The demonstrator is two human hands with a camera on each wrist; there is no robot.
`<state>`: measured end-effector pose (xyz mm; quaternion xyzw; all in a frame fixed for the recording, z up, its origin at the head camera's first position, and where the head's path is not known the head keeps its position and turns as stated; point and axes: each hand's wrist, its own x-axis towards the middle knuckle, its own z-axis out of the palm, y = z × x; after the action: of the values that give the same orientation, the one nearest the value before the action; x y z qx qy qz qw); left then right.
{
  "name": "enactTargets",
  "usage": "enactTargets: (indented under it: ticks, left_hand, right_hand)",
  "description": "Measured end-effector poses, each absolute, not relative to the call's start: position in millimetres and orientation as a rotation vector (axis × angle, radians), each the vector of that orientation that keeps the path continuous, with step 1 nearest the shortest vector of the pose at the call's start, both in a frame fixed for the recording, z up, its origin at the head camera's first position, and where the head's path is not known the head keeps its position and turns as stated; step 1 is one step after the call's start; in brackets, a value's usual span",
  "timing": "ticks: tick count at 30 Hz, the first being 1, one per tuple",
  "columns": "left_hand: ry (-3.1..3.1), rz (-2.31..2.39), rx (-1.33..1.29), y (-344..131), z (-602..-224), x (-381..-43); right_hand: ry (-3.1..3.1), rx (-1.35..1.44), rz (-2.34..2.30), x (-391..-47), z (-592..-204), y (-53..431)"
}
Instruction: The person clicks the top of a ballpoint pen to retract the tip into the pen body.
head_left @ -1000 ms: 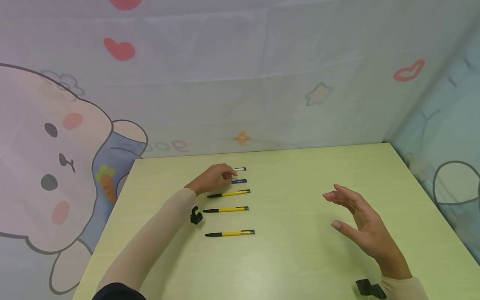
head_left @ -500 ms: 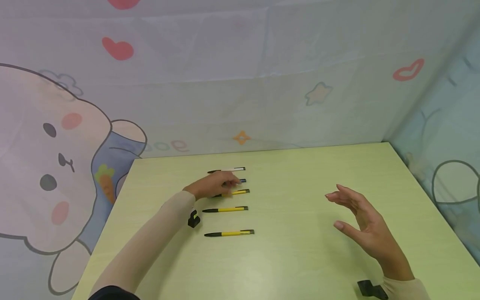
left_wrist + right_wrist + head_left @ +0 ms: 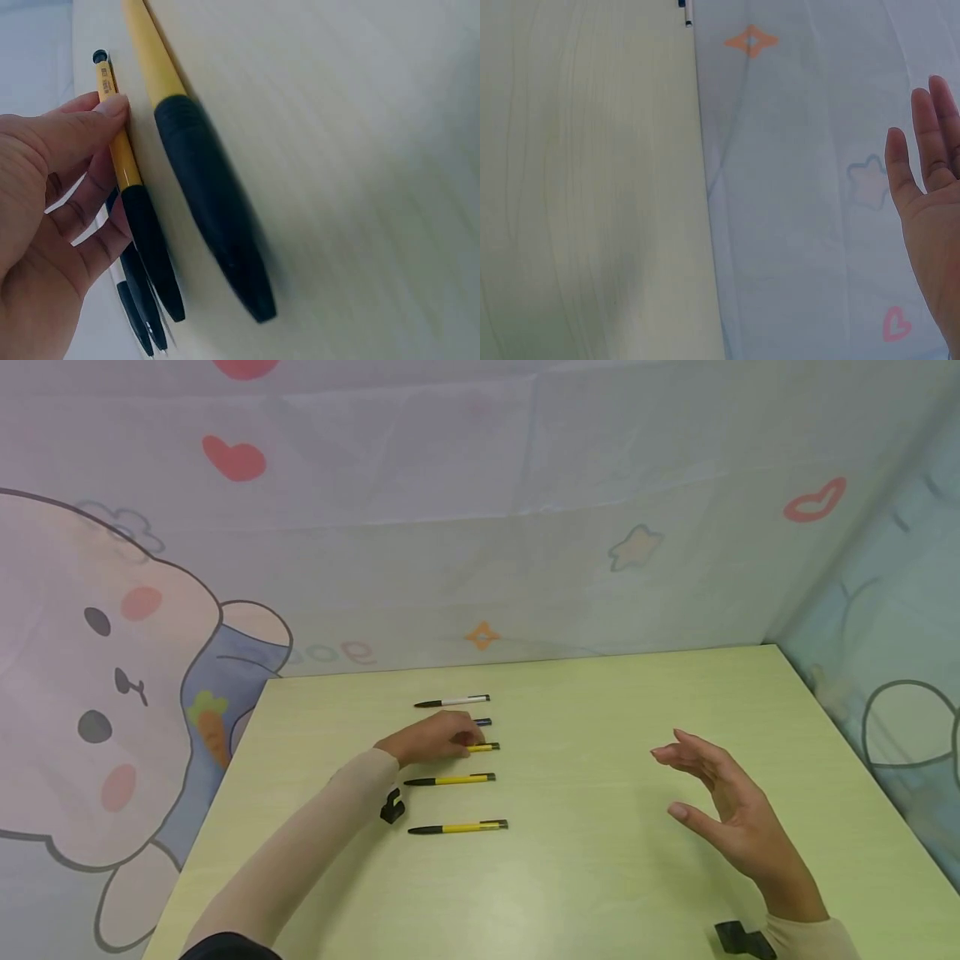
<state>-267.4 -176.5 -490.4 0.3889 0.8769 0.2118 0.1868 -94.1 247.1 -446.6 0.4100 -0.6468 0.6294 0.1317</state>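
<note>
Several pens lie in a column, all pointing left. My left hand (image 3: 435, 737) pinches the farthest of three yellow pens (image 3: 129, 165) between thumb and fingers, around its yellow barrel; its black grip end points away from the fingertips. Just behind that pen, a blue pen (image 3: 484, 722) is mostly hidden by the hand. The white pen (image 3: 465, 700) lies farthest back. Closer to me are the middle yellow pen (image 3: 453, 780) and the nearest yellow pen (image 3: 461, 827). My right hand (image 3: 727, 827) hovers over the table's right side, fingers extended, thumb apart, holding nothing.
The light wooden table (image 3: 585, 860) meets a printed cloth backdrop (image 3: 420, 568) along its far edge. Another cloth (image 3: 900, 610) hangs along the right side. Small black devices, such as the left-wrist mount (image 3: 392, 807), sit at both wrists.
My left hand has moved from the white and blue pens toward me, onto the farthest yellow pen, uncovering the white pen. The right hand has stayed almost still.
</note>
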Motion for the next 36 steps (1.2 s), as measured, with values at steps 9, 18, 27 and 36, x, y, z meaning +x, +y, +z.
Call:
enactTargets:
  ticks: [9,18,27,36]
  left_hand:
    - [2.481,0.528,1.076,-167,-487,-262]
    - [2.564,0.552,1.092,-158,-477,-256]
    - [2.596,0.705,1.041,-162,-468,-246]
    - [2.616,0.903,0.971,-161,-458,-232]
  right_hand:
    - [-1.872,1.192,1.833,-94,-444,245]
    - [-1.867,1.199,1.84,-99,-448,246]
    - [-1.87,1.214,1.837,-104,-448,242]
    - [-1.896,1.199,1.831,-106,-440,235]
